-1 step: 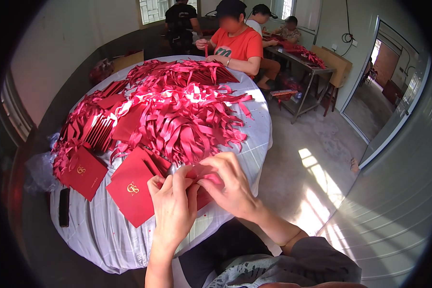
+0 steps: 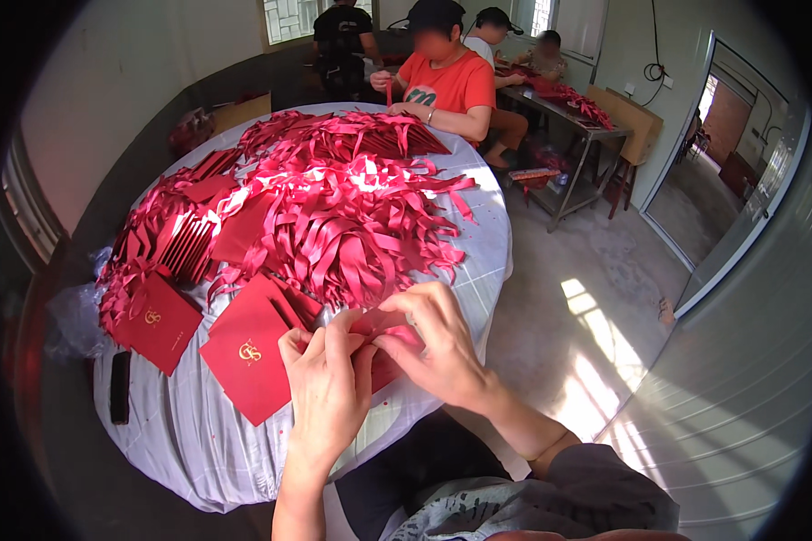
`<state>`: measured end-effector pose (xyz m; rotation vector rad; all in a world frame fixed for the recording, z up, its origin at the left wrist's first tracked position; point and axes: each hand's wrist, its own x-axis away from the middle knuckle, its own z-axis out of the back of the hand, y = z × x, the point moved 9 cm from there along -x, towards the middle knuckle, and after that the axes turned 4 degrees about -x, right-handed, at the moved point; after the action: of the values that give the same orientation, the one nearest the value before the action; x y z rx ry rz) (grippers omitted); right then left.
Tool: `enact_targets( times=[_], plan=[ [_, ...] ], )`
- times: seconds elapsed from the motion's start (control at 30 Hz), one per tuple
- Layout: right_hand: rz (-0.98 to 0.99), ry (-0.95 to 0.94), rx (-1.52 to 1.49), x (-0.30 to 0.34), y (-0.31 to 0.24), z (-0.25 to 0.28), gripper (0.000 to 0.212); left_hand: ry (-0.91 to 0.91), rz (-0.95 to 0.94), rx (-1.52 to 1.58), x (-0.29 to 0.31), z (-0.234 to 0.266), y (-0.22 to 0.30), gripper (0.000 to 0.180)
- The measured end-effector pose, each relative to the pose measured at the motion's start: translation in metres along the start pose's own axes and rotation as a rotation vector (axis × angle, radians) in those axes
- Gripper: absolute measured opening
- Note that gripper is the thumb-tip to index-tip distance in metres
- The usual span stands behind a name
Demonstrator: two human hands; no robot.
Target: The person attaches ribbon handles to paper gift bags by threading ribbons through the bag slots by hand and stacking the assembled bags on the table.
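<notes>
Both hands pinch one small red paper piece [image 2: 381,326] at the near table edge. Left hand [image 2: 327,388] grips its left end, right hand [image 2: 433,347] its right end and top. Fingers cover most of the piece, so its shape is hard to make out; can't tell if it's folded. Looks like thin matte card. Round table [image 2: 189,424] wears a pale checked cloth. Glossy red ribbon heap [image 2: 343,216] fills the middle. Flat red square card [image 2: 248,352] with gold emblem lies just left of the hands, another [image 2: 158,320] further left. Dark flat object [image 2: 119,388] at the left rim, unclear. A person in an orange shirt [image 2: 447,81] sits at the far side.
</notes>
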<state>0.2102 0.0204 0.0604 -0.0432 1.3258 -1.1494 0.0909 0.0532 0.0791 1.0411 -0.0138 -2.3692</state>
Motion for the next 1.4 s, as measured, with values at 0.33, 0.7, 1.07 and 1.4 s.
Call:
enact_targets(
  times=[0.33, 0.7, 1.07, 1.4],
  plan=[
    [-0.035, -0.850, -0.092, -0.039, 0.024, -0.029, 0.017, 0.011, -0.047, 0.015, 0.001, -0.001, 0.011, 0.029],
    [-0.260, -1.471, 0.017, -0.047, 0.030, -0.081, 0.021, -0.041, -0.019, -0.007, 0.002, -0.002, 0.021, 0.026],
    [-0.188, -0.648, -0.502, -0.094, 0.051, -0.037, 0.017, -0.053, 0.010, -0.009, -0.001, -0.001, 0.015, 0.014],
    [-0.578, -0.704, -1.339, -0.049, 0.089, -0.050, 0.045, -0.090, -0.029, -0.059, 0.001, -0.003, 0.023, 0.020]
  ],
)
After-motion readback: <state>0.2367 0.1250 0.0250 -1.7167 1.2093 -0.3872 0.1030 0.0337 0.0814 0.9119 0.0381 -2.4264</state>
